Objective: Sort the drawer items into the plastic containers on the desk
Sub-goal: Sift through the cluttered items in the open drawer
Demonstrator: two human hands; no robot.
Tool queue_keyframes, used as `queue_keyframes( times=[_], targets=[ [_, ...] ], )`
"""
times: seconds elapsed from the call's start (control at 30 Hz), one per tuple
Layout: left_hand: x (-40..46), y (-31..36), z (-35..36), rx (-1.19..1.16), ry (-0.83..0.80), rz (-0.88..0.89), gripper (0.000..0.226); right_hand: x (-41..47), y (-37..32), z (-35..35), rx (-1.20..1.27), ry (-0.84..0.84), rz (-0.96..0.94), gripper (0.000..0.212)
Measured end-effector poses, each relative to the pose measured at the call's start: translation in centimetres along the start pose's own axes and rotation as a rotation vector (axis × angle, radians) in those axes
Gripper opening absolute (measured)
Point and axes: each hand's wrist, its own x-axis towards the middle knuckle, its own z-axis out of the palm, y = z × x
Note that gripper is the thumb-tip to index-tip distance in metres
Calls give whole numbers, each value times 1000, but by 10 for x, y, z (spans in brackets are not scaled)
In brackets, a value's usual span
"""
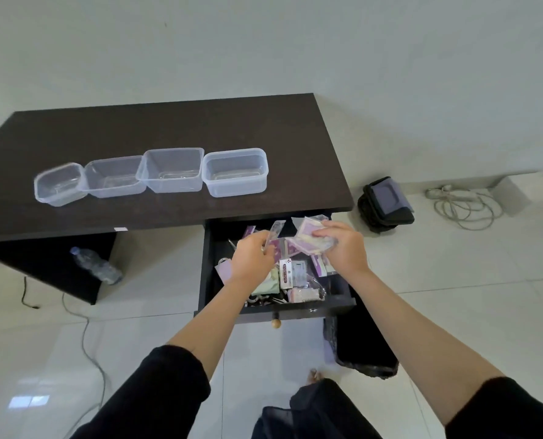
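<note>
Both hands are over the open drawer (336,301), at 5 o'clock from the four plastic containers (234,172) that stand in a row on the desk (168,125). The left hand (253,259) pinches one small packet (276,229). The right hand (343,245) grasps a bunch of purple packets (308,234); more items lie in the drawer below.

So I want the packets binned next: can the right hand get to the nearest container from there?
Probably yes: the right hand holds packets over the open drawer, and the rightmost container stands uncovered on the desk with nothing between.
</note>
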Motion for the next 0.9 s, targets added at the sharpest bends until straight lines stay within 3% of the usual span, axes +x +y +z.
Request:
queue_keyframes(
  times=[0.2,0.37,0.63,0.73,0.83,0.9],
  targets=[
    [-5,47,32,3,-24,61,24,-4,26,-51,9,48,38,28],
    [-9,88,100,3,-83,19,19,-11,81,-103,1,17,135,33],
    [-43,131,251,-50,-148,-217,15,-45,183,-164,20,-117,327,31],
    [-63,125,294,-51,-147,-300,11,-66,216,-169,16,-194,397,29],
    [-78,114,320,-116,-152,-399,29,-85,243,-163,12,-278,449,32],
    [-83,104,332,-144,-174,-466,24,-93,257,-154,11,-327,485,35]
  ],
)
